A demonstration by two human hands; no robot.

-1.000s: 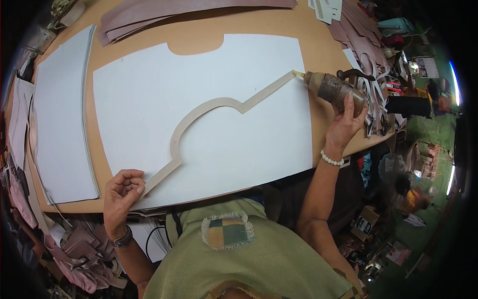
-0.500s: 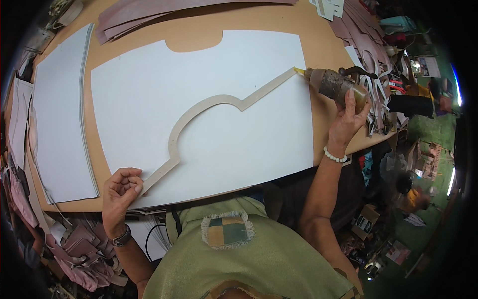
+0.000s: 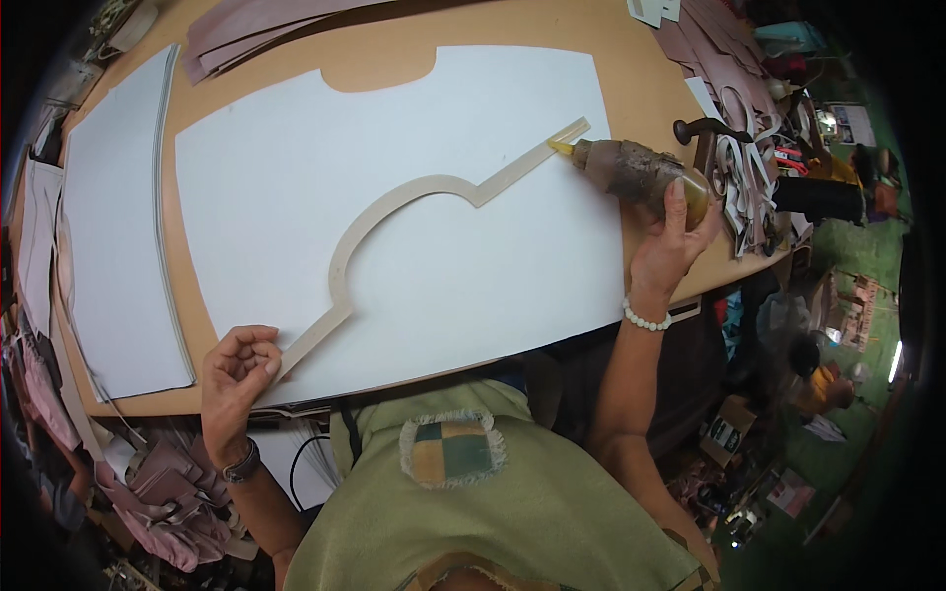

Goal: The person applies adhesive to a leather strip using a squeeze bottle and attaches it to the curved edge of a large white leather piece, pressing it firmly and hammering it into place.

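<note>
I'm watching the left hand (image 3: 239, 369) pinch the curved beige strip (image 3: 339, 281) at its near end over white sheet (image 3: 473, 286); right hand (image 3: 675, 246) grips the tilted brown bottle (image 3: 636, 179), yellow nozzle (image 3: 563, 148) just short of the far end.

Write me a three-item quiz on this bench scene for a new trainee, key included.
1. True or false: the right hand holds the yellow-tipped bottle.

2. Where is the left hand? A: on the bottle; B: at the lower-left end of the curved strip; C: at the strip's upper-right end.

3. Fill in the colour: the large sheet beneath the strip is ____.

Key: 1. True; 2. B; 3. white.
</note>
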